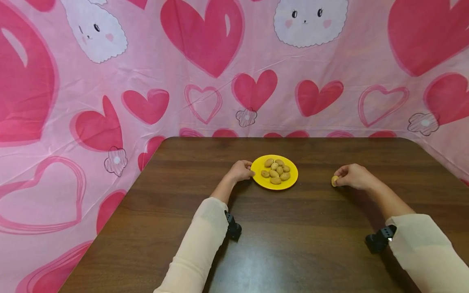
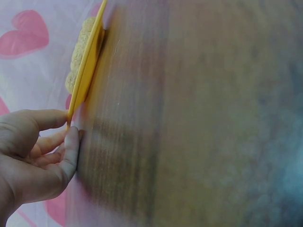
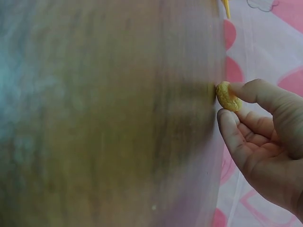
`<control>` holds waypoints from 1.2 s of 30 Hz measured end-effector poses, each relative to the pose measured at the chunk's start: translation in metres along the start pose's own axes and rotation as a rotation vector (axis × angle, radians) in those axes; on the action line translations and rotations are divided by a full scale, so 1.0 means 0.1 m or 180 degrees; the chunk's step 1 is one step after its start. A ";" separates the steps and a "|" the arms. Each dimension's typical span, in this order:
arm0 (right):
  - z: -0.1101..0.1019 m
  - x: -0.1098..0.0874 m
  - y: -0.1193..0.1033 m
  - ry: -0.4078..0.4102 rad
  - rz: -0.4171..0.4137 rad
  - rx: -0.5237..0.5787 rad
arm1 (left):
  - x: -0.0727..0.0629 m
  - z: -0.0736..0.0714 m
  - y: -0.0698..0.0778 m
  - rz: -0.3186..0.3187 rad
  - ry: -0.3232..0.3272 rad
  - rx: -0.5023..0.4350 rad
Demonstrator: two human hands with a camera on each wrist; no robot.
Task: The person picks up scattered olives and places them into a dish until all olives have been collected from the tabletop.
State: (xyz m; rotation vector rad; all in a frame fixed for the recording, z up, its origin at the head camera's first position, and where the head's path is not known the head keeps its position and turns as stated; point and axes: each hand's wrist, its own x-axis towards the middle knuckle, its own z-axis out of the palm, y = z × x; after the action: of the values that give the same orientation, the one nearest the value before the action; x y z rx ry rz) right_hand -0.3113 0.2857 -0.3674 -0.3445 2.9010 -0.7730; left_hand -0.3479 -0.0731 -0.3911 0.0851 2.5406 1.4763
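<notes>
Toward the far side of the table lies a round yellow plate (image 1: 258, 166), bearing several small tan oval pieces (image 1: 275, 180) with rough surfaces. My left hand (image 1: 240, 171) pinches the plate's left rim between thumb and fingers. In the left wrist view the yellow plate (image 2: 87, 71) shows edge-on, the rim between the fingertips. To the right of the plate, my right hand (image 1: 356, 176) holds one tan wrinkled oval piece (image 3: 229, 97) by thumb and fingertips, close over the table. Its exact kind I cannot tell.
The dark brown wooden table (image 1: 293, 232) reaches back to a pink cloth (image 1: 286, 65) printed with hearts, which also hangs along the left and right sides. Each forearm wears a black wrist camera (image 1: 233, 228) at the cuff of a cream sleeve (image 1: 198, 248).
</notes>
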 end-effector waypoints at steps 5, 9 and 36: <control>0.02 0.00 0.00 0.0129 -0.0063 0.0024 | 0.00 0.00 -0.01 0.0006 -0.0003 -0.0025; 0.05 0.00 0.00 0.0257 -0.0094 0.0054 | 0.00 -0.01 -0.01 0.0004 -0.0014 -0.0051; 0.16 0.11 -0.21 0.0579 -0.0266 0.0193 | -0.01 -0.02 0.00 0.0030 -0.0051 -0.0081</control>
State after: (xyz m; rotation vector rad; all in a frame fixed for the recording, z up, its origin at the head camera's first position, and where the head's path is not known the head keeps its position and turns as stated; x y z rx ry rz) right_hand -0.3154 0.2577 -0.3715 -0.4116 3.0394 -0.9500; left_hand -0.3474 -0.0749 -0.3903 0.1047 2.5116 1.5047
